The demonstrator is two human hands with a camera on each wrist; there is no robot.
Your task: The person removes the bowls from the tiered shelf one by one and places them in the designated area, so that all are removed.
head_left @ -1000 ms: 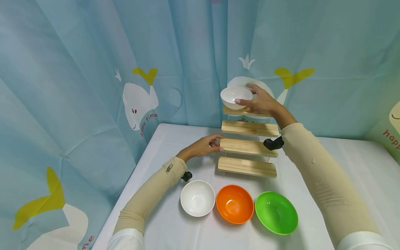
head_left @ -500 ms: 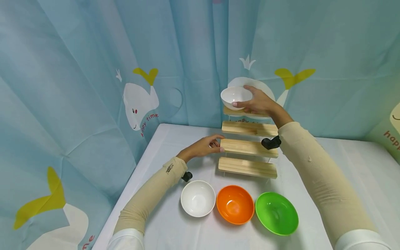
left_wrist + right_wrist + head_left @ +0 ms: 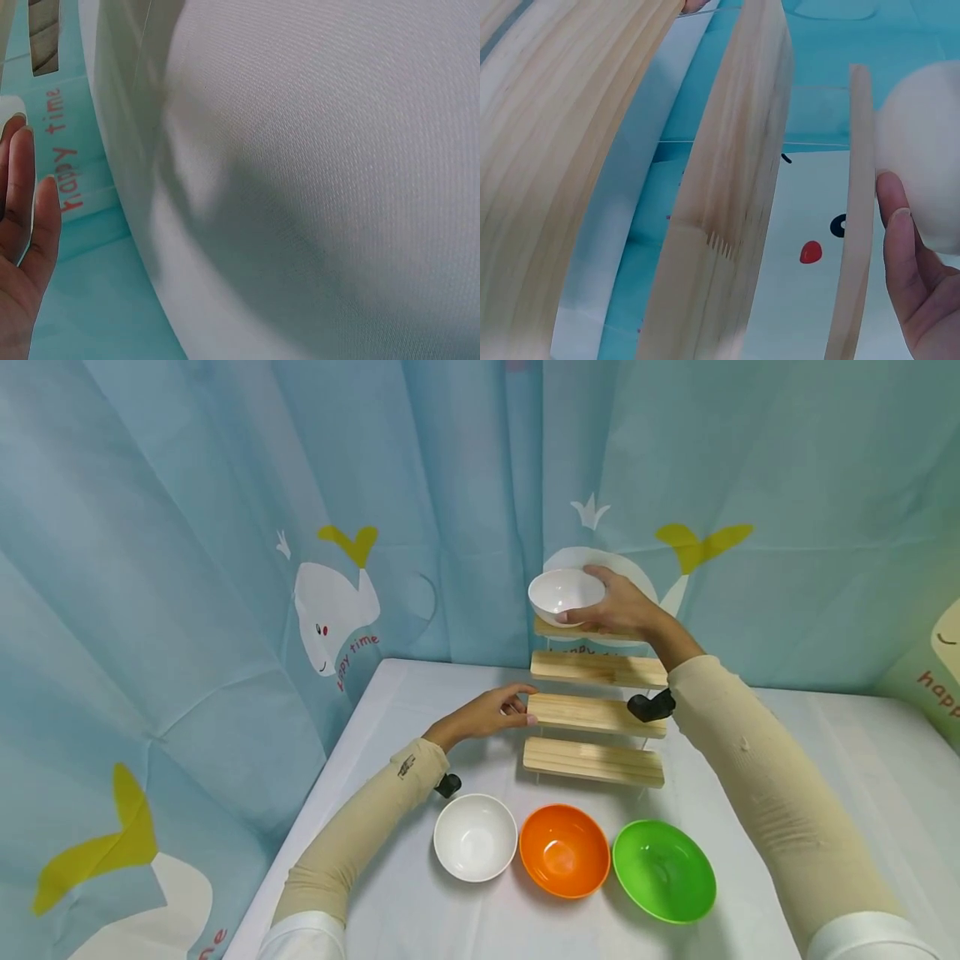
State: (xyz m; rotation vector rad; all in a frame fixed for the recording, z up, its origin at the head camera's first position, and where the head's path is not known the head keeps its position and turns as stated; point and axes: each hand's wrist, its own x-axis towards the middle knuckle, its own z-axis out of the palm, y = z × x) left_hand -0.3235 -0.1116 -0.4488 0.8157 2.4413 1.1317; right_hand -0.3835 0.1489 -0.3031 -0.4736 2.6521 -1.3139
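Note:
At the top of a four-step wooden rack (image 3: 596,713), a white bowl (image 3: 558,592) sits upright over the left part of the highest board. My right hand (image 3: 626,606) grips this bowl from its right side, thumb at the near side. In the right wrist view the bowl (image 3: 922,150) meets the top board (image 3: 859,202), with fingertips close to that contact. Lower down, my left hand (image 3: 487,712) holds the left end of the third board from the top between thumb and fingers. The left wrist view catches only part of that hand (image 3: 26,240).
Along the front of the white-covered table (image 3: 405,902) stand a second white bowl (image 3: 476,837), an orange bowl (image 3: 564,852) and a green bowl (image 3: 663,872), side by side. A blue printed curtain (image 3: 465,485) hangs just behind the rack.
My right hand has shifted slightly left, its thumb moving a little along the bowl's near side. The bowl hardly moves. My left hand and the front bowls stay put.

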